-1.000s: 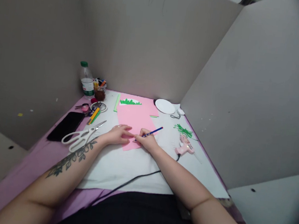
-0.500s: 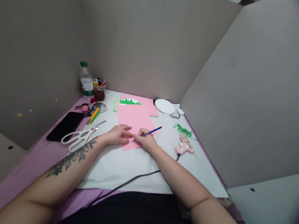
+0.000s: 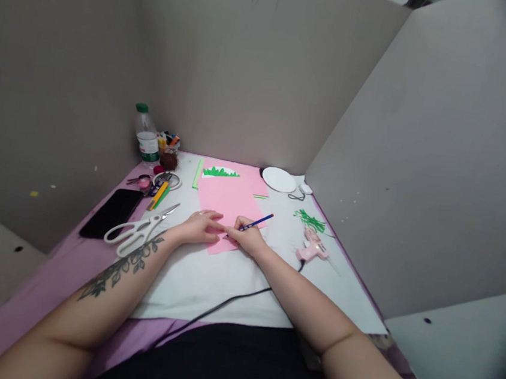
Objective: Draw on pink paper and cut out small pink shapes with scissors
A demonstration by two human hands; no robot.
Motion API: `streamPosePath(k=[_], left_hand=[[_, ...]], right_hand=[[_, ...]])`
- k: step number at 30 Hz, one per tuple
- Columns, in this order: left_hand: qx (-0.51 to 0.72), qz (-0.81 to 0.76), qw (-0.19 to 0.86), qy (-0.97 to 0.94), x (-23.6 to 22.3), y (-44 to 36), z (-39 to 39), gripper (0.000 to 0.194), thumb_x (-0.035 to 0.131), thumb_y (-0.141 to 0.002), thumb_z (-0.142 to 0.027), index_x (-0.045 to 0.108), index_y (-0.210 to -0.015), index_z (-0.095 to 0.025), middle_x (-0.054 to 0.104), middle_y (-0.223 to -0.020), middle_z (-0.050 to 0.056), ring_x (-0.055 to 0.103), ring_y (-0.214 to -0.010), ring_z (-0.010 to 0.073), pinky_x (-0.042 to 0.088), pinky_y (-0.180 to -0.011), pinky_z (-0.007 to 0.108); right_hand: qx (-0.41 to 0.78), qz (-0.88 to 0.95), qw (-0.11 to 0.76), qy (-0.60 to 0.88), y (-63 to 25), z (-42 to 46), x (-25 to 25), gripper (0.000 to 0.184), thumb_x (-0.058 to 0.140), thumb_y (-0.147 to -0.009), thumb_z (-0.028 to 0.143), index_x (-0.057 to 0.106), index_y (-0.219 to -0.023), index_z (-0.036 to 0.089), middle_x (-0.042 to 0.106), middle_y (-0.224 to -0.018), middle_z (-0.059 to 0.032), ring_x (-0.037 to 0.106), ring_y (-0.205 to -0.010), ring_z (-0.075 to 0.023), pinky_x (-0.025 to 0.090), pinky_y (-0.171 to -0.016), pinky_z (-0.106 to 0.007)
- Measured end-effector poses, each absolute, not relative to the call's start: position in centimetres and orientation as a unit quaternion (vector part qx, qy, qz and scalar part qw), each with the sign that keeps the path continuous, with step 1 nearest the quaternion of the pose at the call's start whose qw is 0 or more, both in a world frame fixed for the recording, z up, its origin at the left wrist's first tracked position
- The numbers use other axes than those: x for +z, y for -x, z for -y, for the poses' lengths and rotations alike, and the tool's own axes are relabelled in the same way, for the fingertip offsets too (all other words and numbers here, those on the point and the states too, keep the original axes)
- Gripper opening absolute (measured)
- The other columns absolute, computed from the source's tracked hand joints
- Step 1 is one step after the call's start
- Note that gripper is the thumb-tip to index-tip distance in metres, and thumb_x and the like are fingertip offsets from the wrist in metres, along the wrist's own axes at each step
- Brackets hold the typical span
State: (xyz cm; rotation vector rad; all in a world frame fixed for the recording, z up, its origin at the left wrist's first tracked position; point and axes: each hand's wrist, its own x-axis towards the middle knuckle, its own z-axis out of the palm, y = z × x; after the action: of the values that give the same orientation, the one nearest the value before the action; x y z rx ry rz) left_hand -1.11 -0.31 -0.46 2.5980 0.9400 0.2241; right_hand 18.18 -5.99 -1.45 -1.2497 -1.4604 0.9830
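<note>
A pink sheet of paper (image 3: 220, 201) lies on the white cloth in front of me. My left hand (image 3: 202, 227) rests flat on its left side, fingers stretched out toward the right. Across from it, my right hand (image 3: 248, 236) is closed around a blue pencil (image 3: 259, 221), its tip down at the paper near my left fingertips. Any mark under the tip is too small to make out. White-handled scissors (image 3: 140, 232) lie beside my left forearm, blades partly spread.
At left are a black phone (image 3: 112, 214), a yellow cutter (image 3: 157, 196) and a bottle (image 3: 147, 139). Farther back lie a green-fringed white piece (image 3: 221, 173) and a white disc (image 3: 278, 180). Right of my hand are green strips (image 3: 310, 221) and a pink glue gun (image 3: 313, 246); a black cable (image 3: 223, 304) crosses the cloth.
</note>
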Motion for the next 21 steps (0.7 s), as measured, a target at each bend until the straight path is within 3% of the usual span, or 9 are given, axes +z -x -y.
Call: streamPosePath(k=[21], left_hand=[[0.069, -0.337, 0.180, -0.922, -0.27, 1.12, 0.37, 0.040, 0.057, -0.078, -0.039, 0.061, -0.118, -0.035, 0.043, -0.141, 0.002, 0.033, -0.131, 0.0282, 0.023, -0.107, 0.043]], right_hand=[[0.396, 0.590, 0.472, 0.522, -18.14, 5.79, -1.94, 0.033, 0.066, -0.068, 0.037, 0.039, -0.058, 0.021, 0.046, -0.047, 0.0070, 0.051, -0.047, -0.0124, 0.034, -0.044, -0.021]])
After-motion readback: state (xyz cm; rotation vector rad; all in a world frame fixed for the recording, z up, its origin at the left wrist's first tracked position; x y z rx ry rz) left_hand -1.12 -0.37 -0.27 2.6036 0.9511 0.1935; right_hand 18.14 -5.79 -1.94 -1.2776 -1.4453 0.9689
